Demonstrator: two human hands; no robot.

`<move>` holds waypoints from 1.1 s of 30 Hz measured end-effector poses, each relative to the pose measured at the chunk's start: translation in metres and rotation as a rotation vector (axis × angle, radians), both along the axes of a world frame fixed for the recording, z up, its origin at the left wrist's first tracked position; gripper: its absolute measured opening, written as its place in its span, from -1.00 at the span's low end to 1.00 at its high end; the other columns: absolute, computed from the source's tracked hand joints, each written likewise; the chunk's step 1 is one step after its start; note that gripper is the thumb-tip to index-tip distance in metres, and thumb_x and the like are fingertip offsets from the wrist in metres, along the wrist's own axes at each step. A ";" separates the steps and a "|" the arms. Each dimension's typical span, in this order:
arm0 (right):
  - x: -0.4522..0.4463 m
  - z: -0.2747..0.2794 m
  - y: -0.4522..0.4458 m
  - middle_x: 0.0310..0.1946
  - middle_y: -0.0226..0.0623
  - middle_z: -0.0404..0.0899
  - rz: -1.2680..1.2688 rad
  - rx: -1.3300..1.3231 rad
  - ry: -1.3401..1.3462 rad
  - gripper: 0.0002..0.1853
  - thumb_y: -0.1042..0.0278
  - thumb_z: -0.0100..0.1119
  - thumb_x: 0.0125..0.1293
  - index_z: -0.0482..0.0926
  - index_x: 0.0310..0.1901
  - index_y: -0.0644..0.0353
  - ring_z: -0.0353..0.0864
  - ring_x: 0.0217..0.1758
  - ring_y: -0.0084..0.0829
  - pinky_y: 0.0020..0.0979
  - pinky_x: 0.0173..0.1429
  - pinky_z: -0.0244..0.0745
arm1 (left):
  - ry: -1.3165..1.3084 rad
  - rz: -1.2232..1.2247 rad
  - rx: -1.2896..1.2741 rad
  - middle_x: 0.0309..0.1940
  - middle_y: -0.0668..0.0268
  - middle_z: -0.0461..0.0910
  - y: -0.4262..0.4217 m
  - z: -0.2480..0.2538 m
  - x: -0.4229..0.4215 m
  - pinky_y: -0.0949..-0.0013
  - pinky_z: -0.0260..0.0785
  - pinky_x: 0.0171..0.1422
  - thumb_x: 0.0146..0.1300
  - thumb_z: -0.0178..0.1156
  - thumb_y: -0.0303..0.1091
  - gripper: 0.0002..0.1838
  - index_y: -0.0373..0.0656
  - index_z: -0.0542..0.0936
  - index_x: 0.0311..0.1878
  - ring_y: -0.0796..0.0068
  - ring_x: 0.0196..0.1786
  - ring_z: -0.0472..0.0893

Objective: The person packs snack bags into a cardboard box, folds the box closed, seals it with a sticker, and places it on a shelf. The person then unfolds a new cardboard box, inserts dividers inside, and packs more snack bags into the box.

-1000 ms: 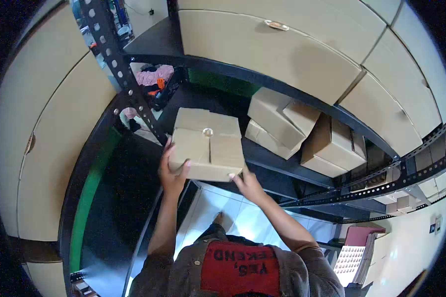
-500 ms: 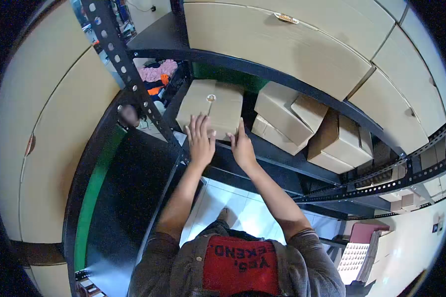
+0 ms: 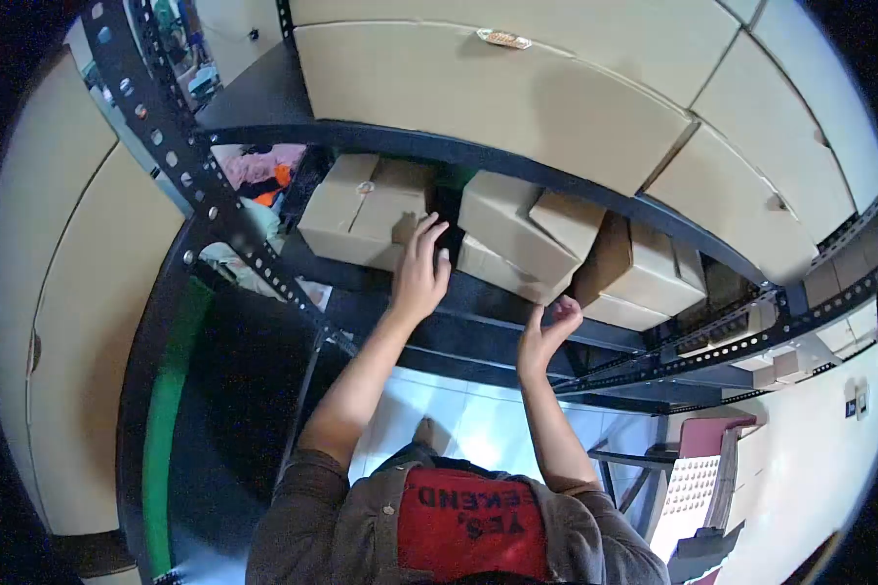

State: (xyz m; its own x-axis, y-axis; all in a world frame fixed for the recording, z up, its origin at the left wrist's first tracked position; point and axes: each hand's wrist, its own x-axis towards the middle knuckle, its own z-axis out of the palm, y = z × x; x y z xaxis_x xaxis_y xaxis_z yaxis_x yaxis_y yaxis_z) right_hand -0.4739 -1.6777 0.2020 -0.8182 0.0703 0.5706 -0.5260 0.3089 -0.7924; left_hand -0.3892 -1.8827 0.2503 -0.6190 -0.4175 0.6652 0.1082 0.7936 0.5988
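My left hand [image 3: 421, 273] is raised with its fingers stretched out, in front of the gap between a closed cardboard box [image 3: 339, 203] on the left and the middle boxes. Whether its fingertips touch a box, I cannot tell. My right hand [image 3: 548, 336] holds nothing, its thumb and fingers apart and slightly bent, close to the lower front corner of the middle stack. In that stack a tilted cardboard box [image 3: 502, 219] rests on a lower carton [image 3: 498, 270], with a smaller box [image 3: 566, 221] against it. Farther right sits another cardboard box [image 3: 644, 273].
These boxes stand on a black metal shelf [image 3: 449, 304] under a higher one loaded with large cartons [image 3: 556, 107]. A perforated upright [image 3: 180, 161] rises at the left, with pink and orange cloth [image 3: 268, 175] behind it. More large cartons [image 3: 98, 322] line the far left.
Both hands have left the left box and moved right, the right hand farther, toward the middle stack. The left box now sits turned differently. The view has shifted slightly right.
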 end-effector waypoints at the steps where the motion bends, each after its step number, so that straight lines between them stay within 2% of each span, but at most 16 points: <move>1: -0.009 -0.005 0.008 0.14 -0.11 0.28 -0.041 0.070 -0.058 -0.46 0.49 0.20 0.36 0.22 0.30 0.25 0.37 0.13 -0.27 -0.31 0.26 0.29 | 0.037 -0.005 0.032 0.43 -0.07 0.22 0.007 0.002 -0.014 -0.01 0.06 0.55 0.38 0.07 -0.41 -0.49 -0.23 0.30 0.38 -0.12 0.48 0.22; 4: -0.025 -0.010 0.013 0.28 0.02 0.29 0.200 -0.120 -0.178 -0.35 0.46 0.20 0.39 0.12 0.42 0.25 0.38 0.27 -0.20 -0.27 0.38 0.25 | 0.079 -0.025 0.339 0.45 -0.04 0.20 0.006 -0.003 -0.054 0.09 0.03 0.56 0.49 0.03 -0.12 -0.37 -0.24 0.14 0.47 -0.01 0.50 0.20; 5: -0.025 -0.007 0.016 0.40 0.17 0.20 0.364 -0.165 -0.277 -0.34 0.49 0.13 0.42 0.07 0.47 0.29 0.23 0.48 -0.08 -0.23 0.50 0.13 | 0.120 -0.155 0.614 0.43 -0.02 0.24 -0.004 -0.015 -0.076 0.14 0.03 0.55 0.50 0.03 -0.02 -0.30 -0.28 0.09 0.48 0.05 0.49 0.23; 6: -0.026 -0.004 0.016 0.36 0.14 0.26 0.286 -0.001 -0.325 -0.36 0.46 0.17 0.42 0.13 0.44 0.32 0.31 0.44 -0.12 -0.27 0.47 0.19 | 0.015 -0.217 0.712 0.36 0.00 0.33 -0.005 0.002 -0.072 0.23 0.07 0.51 0.49 0.04 0.01 -0.31 -0.25 0.15 0.47 0.19 0.43 0.30; 8: -0.032 -0.016 0.017 0.26 0.10 0.34 0.259 0.055 -0.226 -0.38 0.42 0.21 0.41 0.18 0.41 0.34 0.39 0.34 -0.15 -0.28 0.39 0.29 | -0.130 -0.239 0.834 0.22 0.05 0.46 0.004 0.019 -0.064 0.30 0.19 0.40 0.49 0.05 0.03 -0.37 -0.21 0.26 0.41 0.33 0.28 0.42; 9: -0.034 -0.013 0.017 0.21 0.08 0.36 0.308 0.037 -0.264 -0.35 0.38 0.24 0.40 0.17 0.41 0.34 0.41 0.29 -0.14 -0.26 0.37 0.30 | 0.055 -0.290 0.790 0.06 0.12 0.55 0.002 -0.005 -0.074 0.34 0.29 0.28 0.48 0.06 0.05 -0.42 -0.20 0.35 0.34 0.43 0.13 0.49; 12: -0.035 -0.016 0.018 0.08 0.02 0.38 0.374 0.043 -0.288 -0.27 0.27 0.32 0.35 0.16 0.41 0.34 0.44 0.16 -0.11 -0.19 0.29 0.33 | -0.187 -0.211 0.740 -0.01 0.14 0.55 0.005 -0.017 -0.063 0.34 0.29 0.28 0.47 0.07 0.07 -0.40 -0.23 0.35 0.32 0.42 0.09 0.50; 14: -0.042 -0.030 0.018 0.00 -0.02 0.36 0.314 0.146 -0.170 -0.21 0.21 0.38 0.29 0.16 0.40 0.34 0.43 0.09 -0.11 -0.15 0.25 0.34 | -0.162 -0.209 0.711 0.14 0.07 0.45 0.006 -0.025 -0.062 0.29 0.19 0.40 0.46 0.09 0.09 -0.38 -0.22 0.35 0.34 0.34 0.25 0.42; 16: -0.041 -0.017 0.019 0.21 0.10 0.30 0.373 0.043 -0.234 -0.09 0.14 0.43 0.24 0.09 0.45 0.34 0.34 0.30 -0.01 -0.15 0.39 0.24 | -0.071 -0.127 0.570 0.23 0.03 0.39 0.010 -0.030 -0.063 0.25 0.15 0.45 0.46 0.09 0.10 -0.37 -0.23 0.35 0.34 0.29 0.33 0.36; 19: -0.035 0.027 0.018 0.42 0.21 0.18 0.348 -0.072 -0.146 -0.06 0.07 0.37 0.30 0.01 0.49 0.34 0.22 0.48 -0.01 -0.21 0.50 0.15 | -0.067 -0.254 0.863 0.44 0.12 0.14 -0.008 -0.049 -0.079 0.21 -0.08 0.56 0.45 -0.11 0.27 -0.21 -0.17 0.14 0.48 0.29 0.50 0.09; 21: -0.043 0.033 0.018 0.37 0.21 0.27 0.357 -0.056 -0.300 -0.10 0.05 0.31 0.35 0.02 0.48 0.36 0.31 0.44 -0.06 -0.22 0.47 0.20 | -0.068 -0.335 1.059 0.58 0.18 -0.03 -0.018 -0.065 -0.085 0.18 -0.23 0.64 0.45 -0.24 0.38 -0.10 -0.13 0.00 0.58 0.29 0.62 -0.09; 24: -0.060 0.021 0.021 0.24 0.14 0.47 0.380 -0.030 -0.336 -0.23 0.05 0.23 0.42 0.12 0.45 0.33 0.47 0.33 -0.14 -0.26 0.37 0.32 | -0.157 -0.308 0.852 0.56 0.04 0.04 0.006 -0.023 -0.060 0.18 -0.16 0.62 0.46 -0.24 0.36 -0.10 -0.16 -0.04 0.59 0.19 0.60 0.05; 29: -0.060 0.026 0.026 0.11 0.02 0.59 0.443 0.010 -0.265 -0.36 0.06 0.23 0.42 0.27 0.39 0.20 0.60 0.16 -0.22 -0.32 0.21 0.45 | -0.175 -0.144 0.687 0.52 0.06 0.14 0.026 -0.059 -0.049 0.22 -0.08 0.59 0.51 -0.23 0.26 -0.18 -0.20 0.02 0.57 0.19 0.57 0.11; 30: -0.064 0.028 0.028 0.08 0.00 0.61 0.447 0.036 -0.259 -0.37 0.07 0.23 0.42 0.29 0.38 0.20 0.61 0.13 -0.25 -0.33 0.18 0.46 | -0.111 -0.215 0.720 0.51 0.07 0.16 0.026 -0.055 -0.049 0.23 -0.07 0.58 0.52 -0.21 0.23 -0.20 -0.20 0.04 0.56 0.21 0.56 0.14; 32: -0.079 0.021 0.031 -0.02 -0.05 0.64 0.434 0.078 -0.339 -0.45 0.11 0.18 0.46 0.34 0.34 0.21 0.61 0.04 -0.33 -0.36 0.14 0.46 | 0.023 -0.360 0.783 0.50 0.09 0.19 0.028 -0.028 -0.046 0.25 -0.03 0.57 0.54 -0.18 0.18 -0.24 -0.21 0.10 0.55 0.26 0.54 0.19; 33: -0.082 0.022 0.029 -0.02 -0.06 0.64 0.460 0.026 -0.306 -0.47 0.12 0.17 0.47 0.35 0.33 0.21 0.60 0.03 -0.33 -0.36 0.14 0.46 | -0.134 -0.179 0.767 0.49 0.13 0.23 0.037 0.002 -0.034 0.28 0.02 0.56 0.55 -0.15 0.13 -0.30 -0.19 0.17 0.53 0.33 0.50 0.25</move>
State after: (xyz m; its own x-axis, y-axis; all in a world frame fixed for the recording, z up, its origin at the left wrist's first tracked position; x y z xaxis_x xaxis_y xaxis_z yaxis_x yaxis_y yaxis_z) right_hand -0.5559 -1.6482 0.2240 -0.8901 -0.3443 0.2985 -0.3581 0.1233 -0.9255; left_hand -0.4233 -1.8454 0.2525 -0.7741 -0.6154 0.1485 0.0839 0.1328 0.9876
